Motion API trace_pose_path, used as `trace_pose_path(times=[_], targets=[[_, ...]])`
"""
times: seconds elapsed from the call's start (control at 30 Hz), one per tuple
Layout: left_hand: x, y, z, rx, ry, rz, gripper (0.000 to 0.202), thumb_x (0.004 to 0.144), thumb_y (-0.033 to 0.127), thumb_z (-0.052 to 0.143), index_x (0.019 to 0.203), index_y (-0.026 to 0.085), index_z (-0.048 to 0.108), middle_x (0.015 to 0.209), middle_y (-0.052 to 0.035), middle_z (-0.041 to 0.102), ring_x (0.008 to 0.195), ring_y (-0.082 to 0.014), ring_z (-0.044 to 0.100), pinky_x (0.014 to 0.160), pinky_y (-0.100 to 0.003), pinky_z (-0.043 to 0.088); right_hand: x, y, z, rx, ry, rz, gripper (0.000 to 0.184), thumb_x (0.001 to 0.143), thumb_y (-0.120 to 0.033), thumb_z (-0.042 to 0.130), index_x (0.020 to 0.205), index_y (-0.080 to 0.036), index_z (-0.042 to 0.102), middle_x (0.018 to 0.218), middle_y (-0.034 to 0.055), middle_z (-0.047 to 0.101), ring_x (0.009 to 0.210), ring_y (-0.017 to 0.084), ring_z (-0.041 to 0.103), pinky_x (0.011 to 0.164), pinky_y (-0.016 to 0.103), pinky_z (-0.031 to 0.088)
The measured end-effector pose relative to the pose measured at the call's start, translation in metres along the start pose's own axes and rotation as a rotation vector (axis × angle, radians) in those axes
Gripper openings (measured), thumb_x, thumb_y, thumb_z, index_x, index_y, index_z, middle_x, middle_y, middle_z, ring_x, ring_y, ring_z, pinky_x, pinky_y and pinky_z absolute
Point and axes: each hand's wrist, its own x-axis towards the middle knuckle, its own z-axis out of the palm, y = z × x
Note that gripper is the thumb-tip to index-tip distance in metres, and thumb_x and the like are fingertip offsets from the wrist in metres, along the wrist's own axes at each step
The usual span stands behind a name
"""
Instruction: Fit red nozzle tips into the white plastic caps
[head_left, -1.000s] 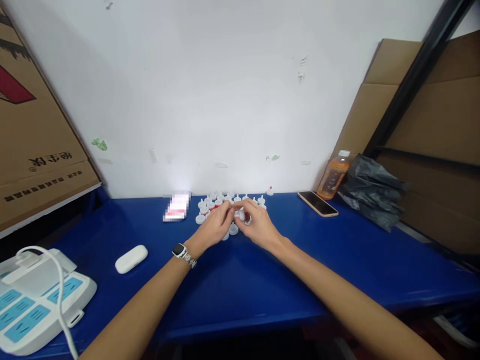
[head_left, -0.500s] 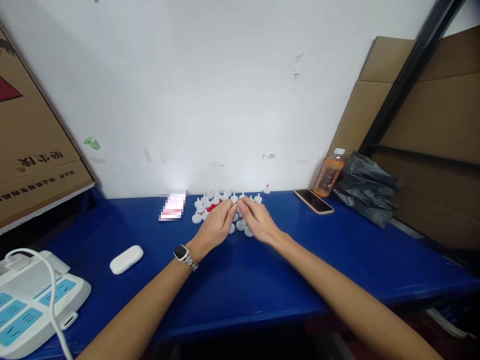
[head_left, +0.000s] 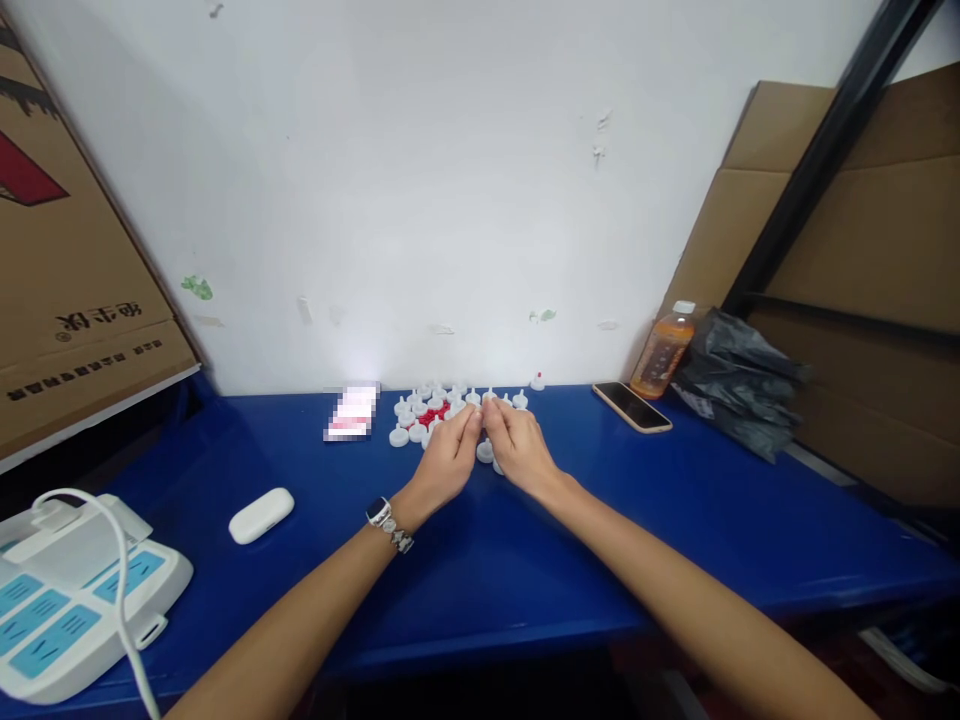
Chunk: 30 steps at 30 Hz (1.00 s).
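Taking clock directions from the meeting fingertips, with 12 toward the wall (head_left: 450, 220). Noting left hand (head_left: 450, 450) at 7 o'clock and right hand (head_left: 523, 450) at 5, tip to tip or nearly so, above the near side of a cluster on the blue tabletop (head_left: 480, 570). Reading each grip as closed into a thumb-and-forefinger pinch; unable to tell any held piece, or its kind, behind the fingers.

Locating white spouted caps (head_left: 399, 436) from 9 through 12 to 2 o'clock, mostly upright, spouts up; a couple more at 6, just beside the right hand and partly hidden by it. Finding small red pieces (head_left: 433, 413) at 9, with caps around. Finding one red-tipped cap (head_left: 538, 382) at 2, apart from the rest, near the wall. Recording smartphone (head_left: 632, 407) at 3, well apart.

Judging the step in hand as two-handed fingertip work on one small part, probably a cap or red piece; unconfirmed. Judging the next move to call for a steady hold in one pinch, fine aligned pressure from the other, and care near the caps at 6, easy to knock over.
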Motion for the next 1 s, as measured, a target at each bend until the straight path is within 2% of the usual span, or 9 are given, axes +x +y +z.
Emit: trace_pose_path(times=[0.1,0.2,0.33,0.47,0.57,0.67,0.77,0.87,1.0], targets=[[0.004,0.002,0.008,-0.28,0.09,-0.147,0.047,0.1,0.055,0.032,0.071,0.019,0.042,0.063,0.0027,0.04,0.057,-0.0112,0.038,0.057,-0.027,0.035,0.002,-0.001,-0.006,-0.091,0.056,-0.029,0.038,0.1,-0.05,0.034,0.081,-0.022,0.051,0.059,-0.0016,0.053,0.056,0.015,0.05,0.057,0.026,0.028],[0.008,0.001,0.0,-0.336,0.081,-0.232,0.053,0.098,0.06,0.032,0.062,0.022,0.03,0.054,0.005,0.03,0.052,-0.0104,0.034,0.055,-0.026,0.036,0.006,0.005,-0.016,-0.09,0.129,0.026,0.036,0.099,-0.052,0.037,0.083,-0.022,0.05,0.055,-0.004,0.048,0.053,0.014,0.047,0.057,0.026,0.028],[0.013,-0.012,-0.033,0.024,0.062,-0.158,0.044,0.101,0.053,0.031,0.074,0.02,0.045,0.065,0.0019,0.046,0.062,-0.0128,0.045,0.062,-0.027,0.038,0.013,0.023,-0.02,0.031,0.178,0.119,0.042,0.1,-0.052,0.034,0.072,-0.022,0.043,0.054,-0.0048,0.042,0.053,0.013,0.043,0.056,0.025,0.028],[0.024,-0.039,-0.06,0.415,0.045,-0.102,0.031,0.1,0.041,0.04,0.09,0.019,0.059,0.079,-0.0031,0.06,0.077,-0.0186,0.055,0.073,-0.032,0.042,0.014,0.03,-0.013,0.052,0.118,0.155,0.039,0.096,-0.052,0.042,0.075,-0.021,0.052,0.053,-0.0056,0.043,0.052,0.012,0.042,0.055,0.025,0.029],[0.035,-0.062,-0.066,0.568,-0.001,-0.063,0.029,0.099,0.035,0.041,0.096,0.018,0.065,0.096,-0.0089,0.062,0.094,-0.023,0.057,0.087,-0.037,0.044,0.012,0.025,-0.007,0.038,0.024,0.155,0.034,0.095,-0.05,0.046,0.085,-0.021,0.06,0.055,-0.0056,0.048,0.052,0.012,0.044,0.055,0.025,0.03],[0.039,-0.075,-0.066,0.669,-0.051,-0.081,0.034,0.1,0.034,0.037,0.103,0.017,0.066,0.101,-0.0109,0.063,0.099,-0.0253,0.056,0.094,-0.042,0.043,0.01,0.023,-0.003,0.055,-0.05,0.154,0.031,0.094,-0.047,0.047,0.093,-0.021,0.063,0.061,-0.0045,0.053,0.054,0.012,0.047,0.055,0.024,0.031],[0.035,-0.068,-0.065,0.709,-0.036,-0.04,0.038,0.102,0.035,0.033,0.101,0.018,0.066,0.101,-0.0103,0.064,0.098,-0.0251,0.056,0.095,-0.044,0.042,0.012,0.027,-0.001,0.111,-0.069,0.15,0.033,0.093,-0.046,0.048,0.098,-0.02,0.066,0.066,-0.0031,0.056,0.056,0.012,0.047,0.056,0.024,0.034],[0.025,-0.049,-0.058,0.617,0.025,0.022,0.032,0.1,0.036,0.038,0.098,0.019,0.065,0.101,-0.0085,0.064,0.097,-0.0228,0.057,0.091,-0.039,0.045,0.015,0.033,0.001,0.238,-0.056,0.179,0.037,0.09,-0.048,0.053,0.103,-0.018,0.069,0.064,-0.0023,0.056,0.053,0.012,0.046,0.053,0.025,0.037],[0.012,-0.025,-0.033,0.389,-0.097,-0.039,0.027,0.092,0.04,0.055,0.111,0.021,0.06,0.093,-0.0034,0.066,0.084,-0.0185,0.06,0.076,-0.032,0.048,0.017,0.033,0.004,0.539,-0.052,0.306,0.046,0.08,-0.052,0.065,0.108,-0.016,0.07,0.06,-0.0025,0.056,0.048,0.013,0.05,0.05,0.027,0.042]])
